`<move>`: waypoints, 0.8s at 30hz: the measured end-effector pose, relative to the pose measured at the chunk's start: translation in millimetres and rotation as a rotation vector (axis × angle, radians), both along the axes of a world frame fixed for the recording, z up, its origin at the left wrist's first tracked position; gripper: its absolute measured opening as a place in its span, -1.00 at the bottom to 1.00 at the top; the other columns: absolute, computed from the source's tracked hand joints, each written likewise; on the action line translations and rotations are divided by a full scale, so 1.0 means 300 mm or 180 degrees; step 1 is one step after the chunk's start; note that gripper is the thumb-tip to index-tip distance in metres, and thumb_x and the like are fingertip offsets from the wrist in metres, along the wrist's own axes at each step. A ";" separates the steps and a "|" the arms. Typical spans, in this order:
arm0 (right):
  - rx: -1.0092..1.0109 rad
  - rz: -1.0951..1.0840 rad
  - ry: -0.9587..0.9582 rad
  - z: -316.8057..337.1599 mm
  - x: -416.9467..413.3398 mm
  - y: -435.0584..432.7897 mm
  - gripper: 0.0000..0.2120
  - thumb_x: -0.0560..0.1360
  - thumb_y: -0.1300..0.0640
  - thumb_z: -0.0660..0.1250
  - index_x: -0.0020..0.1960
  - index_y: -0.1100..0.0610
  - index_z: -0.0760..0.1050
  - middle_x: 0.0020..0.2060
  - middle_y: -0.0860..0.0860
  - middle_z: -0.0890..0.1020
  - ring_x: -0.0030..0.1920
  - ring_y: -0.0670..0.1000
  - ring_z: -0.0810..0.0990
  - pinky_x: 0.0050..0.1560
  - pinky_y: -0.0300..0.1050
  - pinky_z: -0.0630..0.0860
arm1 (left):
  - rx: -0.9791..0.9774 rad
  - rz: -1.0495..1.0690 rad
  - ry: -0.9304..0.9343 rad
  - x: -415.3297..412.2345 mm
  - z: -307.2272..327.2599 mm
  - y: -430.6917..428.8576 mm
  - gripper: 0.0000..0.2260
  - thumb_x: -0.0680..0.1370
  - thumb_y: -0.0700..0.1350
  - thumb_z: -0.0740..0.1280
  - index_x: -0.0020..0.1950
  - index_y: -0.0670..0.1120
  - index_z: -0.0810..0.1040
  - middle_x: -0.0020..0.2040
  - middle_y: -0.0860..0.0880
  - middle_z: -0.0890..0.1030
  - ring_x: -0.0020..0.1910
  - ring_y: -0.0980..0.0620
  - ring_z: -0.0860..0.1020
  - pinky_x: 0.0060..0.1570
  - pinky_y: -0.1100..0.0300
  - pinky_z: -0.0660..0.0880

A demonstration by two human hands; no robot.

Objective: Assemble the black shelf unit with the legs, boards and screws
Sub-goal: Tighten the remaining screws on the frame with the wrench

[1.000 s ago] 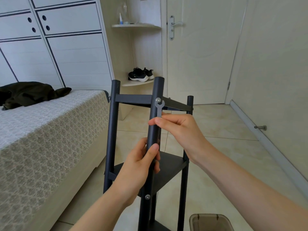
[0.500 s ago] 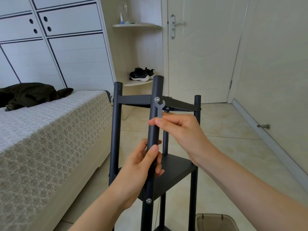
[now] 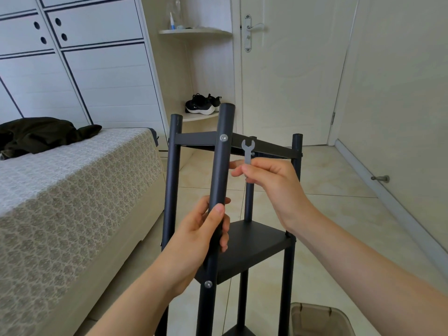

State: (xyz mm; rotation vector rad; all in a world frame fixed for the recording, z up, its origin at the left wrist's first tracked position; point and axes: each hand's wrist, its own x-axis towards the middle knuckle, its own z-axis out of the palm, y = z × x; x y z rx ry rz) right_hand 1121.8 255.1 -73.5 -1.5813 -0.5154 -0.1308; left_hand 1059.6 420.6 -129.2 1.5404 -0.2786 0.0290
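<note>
beside the top screw (image 3: 223, 138), right hand (image 3: 271, 183) pinching wrench (image 3: 247, 151) now pulled off it, left hand (image 3: 198, 241) gripping front leg (image 3: 221, 170)

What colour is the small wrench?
The wrench is silver-grey, clearest in the head view.

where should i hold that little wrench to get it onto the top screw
Pinch the wrench by its flat handle, low down, from the right, as the right hand does: it stands upright, open head up, which leaves the head free for the top screw.
</note>
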 end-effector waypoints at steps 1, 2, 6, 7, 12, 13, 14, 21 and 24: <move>-0.0056 -0.0020 0.0058 -0.010 0.005 -0.003 -0.80 0.58 0.21 0.30 -0.11 0.15 0.70 -0.05 -0.12 0.72 0.08 -0.22 0.61 0.21 -0.17 0.44 | 0.0035 0.0006 -0.0003 0.000 -0.001 0.000 -0.78 0.59 0.14 0.23 0.17 0.20 0.58 -0.19 0.00 0.51 -0.27 0.03 0.46 -0.11 0.12 0.49; -0.0110 -0.0027 0.0151 -0.018 0.010 -0.005 -0.80 0.57 0.21 0.31 -0.12 0.15 0.70 -0.05 -0.10 0.72 0.08 -0.20 0.61 0.17 -0.18 0.45 | 0.0056 0.0004 -0.0002 0.000 -0.002 0.001 -0.78 0.58 0.15 0.23 0.17 0.20 0.57 -0.19 0.01 0.51 -0.27 0.03 0.46 -0.11 0.12 0.48; -0.0428 -0.0115 0.0535 -0.033 0.036 -0.009 -0.83 0.55 0.16 0.34 -0.11 0.09 0.71 0.00 -0.05 0.70 0.16 -0.09 0.56 0.05 -0.19 0.49 | 0.0083 -0.0040 0.0029 0.000 -0.004 -0.001 -0.78 0.57 0.16 0.23 0.16 0.21 0.57 -0.20 0.01 0.52 -0.27 0.04 0.47 -0.12 0.14 0.49; -0.0489 -0.0157 0.0534 -0.032 0.042 -0.007 -0.83 0.56 0.15 0.34 -0.11 0.08 0.71 0.01 -0.05 0.69 0.16 -0.11 0.55 0.02 -0.22 0.49 | 0.0077 -0.0045 0.0034 0.001 -0.003 -0.001 -0.78 0.57 0.16 0.23 0.16 0.21 0.57 -0.20 0.01 0.51 -0.27 0.04 0.46 -0.13 0.15 0.49; -0.0553 -0.0263 0.0326 -0.018 0.058 0.020 -0.79 0.55 0.17 0.32 -0.17 0.10 0.70 -0.10 0.15 0.68 -0.08 -0.12 0.58 0.11 -0.10 0.52 | 0.0019 -0.0020 0.0045 0.005 -0.006 0.006 -0.78 0.57 0.15 0.24 0.16 0.19 0.56 -0.21 0.01 0.51 -0.27 0.03 0.46 -0.12 0.16 0.49; -0.0584 -0.0248 0.0302 -0.016 0.060 0.028 -0.79 0.55 0.18 0.32 -0.19 0.13 0.69 -0.11 0.20 0.66 -0.09 -0.08 0.58 0.12 -0.04 0.51 | 0.0004 -0.0017 0.0053 0.006 -0.006 0.009 -0.78 0.57 0.16 0.24 0.16 0.18 0.57 -0.21 0.01 0.51 -0.27 0.03 0.46 -0.13 0.16 0.50; -0.0625 -0.0224 0.0287 -0.016 0.063 0.036 -0.78 0.55 0.19 0.31 -0.20 0.17 0.68 -0.11 0.22 0.65 -0.10 -0.03 0.57 0.12 0.01 0.51 | -0.0010 -0.0014 0.0059 0.008 -0.005 0.012 -0.78 0.57 0.16 0.24 0.16 0.18 0.57 -0.21 0.01 0.51 -0.27 0.03 0.46 -0.14 0.17 0.51; -0.0221 -0.0186 0.0566 -0.005 0.091 0.081 -0.75 0.57 0.15 0.30 -0.22 0.16 0.64 -0.19 0.00 0.64 -0.15 -0.02 0.52 0.00 -0.02 0.53 | -0.0093 0.0009 0.0128 0.009 -0.005 0.037 -0.80 0.59 0.14 0.24 0.14 0.15 0.58 -0.20 0.01 0.50 -0.28 0.05 0.48 -0.16 0.17 0.54; -0.0214 -0.0117 0.0658 -0.021 0.094 0.104 -0.75 0.58 0.10 0.31 -0.21 0.05 0.68 -0.20 -0.08 0.62 -0.14 -0.04 0.49 -0.02 -0.05 0.51 | -0.0149 0.0008 0.0165 0.002 -0.014 0.042 -0.79 0.58 0.17 0.27 0.14 0.15 0.58 -0.20 0.00 0.50 -0.28 0.06 0.48 -0.16 0.18 0.54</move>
